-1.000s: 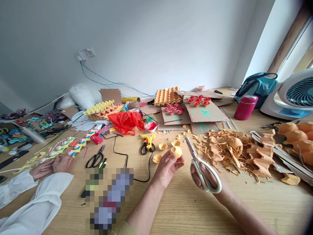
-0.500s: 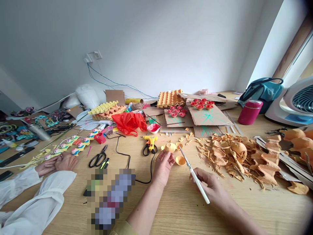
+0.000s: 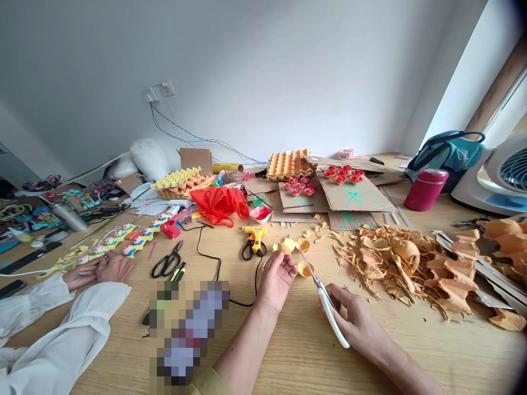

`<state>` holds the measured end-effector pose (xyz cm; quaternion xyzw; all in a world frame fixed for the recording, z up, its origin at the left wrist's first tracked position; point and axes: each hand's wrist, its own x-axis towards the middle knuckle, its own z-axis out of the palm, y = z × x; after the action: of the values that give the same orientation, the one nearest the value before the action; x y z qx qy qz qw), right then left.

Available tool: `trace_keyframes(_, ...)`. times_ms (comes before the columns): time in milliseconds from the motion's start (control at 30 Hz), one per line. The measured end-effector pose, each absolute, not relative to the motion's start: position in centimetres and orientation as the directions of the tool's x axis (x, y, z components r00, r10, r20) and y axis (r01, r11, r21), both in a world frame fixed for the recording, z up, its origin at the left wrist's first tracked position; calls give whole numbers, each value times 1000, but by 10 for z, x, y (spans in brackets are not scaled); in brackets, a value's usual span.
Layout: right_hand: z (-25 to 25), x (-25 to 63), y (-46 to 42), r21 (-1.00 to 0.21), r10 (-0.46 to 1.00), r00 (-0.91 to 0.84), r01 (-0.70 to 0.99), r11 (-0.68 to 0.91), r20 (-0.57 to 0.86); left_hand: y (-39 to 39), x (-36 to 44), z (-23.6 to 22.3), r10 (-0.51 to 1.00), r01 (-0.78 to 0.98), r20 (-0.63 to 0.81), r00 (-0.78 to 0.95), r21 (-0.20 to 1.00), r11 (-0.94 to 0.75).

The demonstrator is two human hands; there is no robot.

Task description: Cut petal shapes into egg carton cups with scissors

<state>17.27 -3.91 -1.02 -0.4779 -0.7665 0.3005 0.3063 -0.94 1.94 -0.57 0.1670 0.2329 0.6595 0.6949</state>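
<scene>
Between the fingers of my left hand [image 3: 275, 280] is an orange egg-carton cup [image 3: 286, 245], its rounded base facing up. My right hand [image 3: 356, 315] grips white-handled scissors [image 3: 327, 310], whose blades point up and left, the tips close beside the cup. Just right of the held cup, another cut cup [image 3: 303, 244] rests on the table. A further cup [image 3: 305, 269] lies partly behind the scissor blades. Beyond my left hand sits a yellow glue gun [image 3: 255, 236] with its black cord trailing over the wood.
Torn egg-carton scraps [image 3: 387, 260] are heaped at right. Red paper flowers [image 3: 343, 174] stand on cardboard [image 3: 358, 200] behind. Black scissors [image 3: 167, 260] and a red plastic bag [image 3: 220, 206] lie left of centre. A co-worker's hands [image 3: 113, 269] rest at far left near painted carton strips [image 3: 138, 238].
The scissors have swung slightly, and their white handles look wider apart. My left hand still holds the cup in nearly the same place. The whole view has shifted a little.
</scene>
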Motion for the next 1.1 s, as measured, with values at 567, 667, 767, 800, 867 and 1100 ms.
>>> trace_keyframes(567,-9,172,-41,-998,879,-475,13,57,44,6,7,-5,951,-768,-126,281,565,302)
trace_keyframes(667,-9,175,-40,-998,892,-448,-20,55,58,7,5,-4,979,-765,-120,164,611,203)
trace_keyframes(767,-7,177,-39,-997,900,-434,44,59,34,10,2,-4,993,-753,-106,55,649,111)
trace_keyframes(800,-6,177,-39,-995,902,-431,79,58,19,11,1,-4,995,-750,-95,30,656,86)
trace_keyframes(867,-4,176,-39,-989,901,-433,139,51,-14,13,-1,-4,998,-751,-63,-6,659,37)
trace_keyframes(1100,-12,171,-39,-985,864,-503,154,75,-12,14,-4,-2,997,-791,-58,-43,612,2)
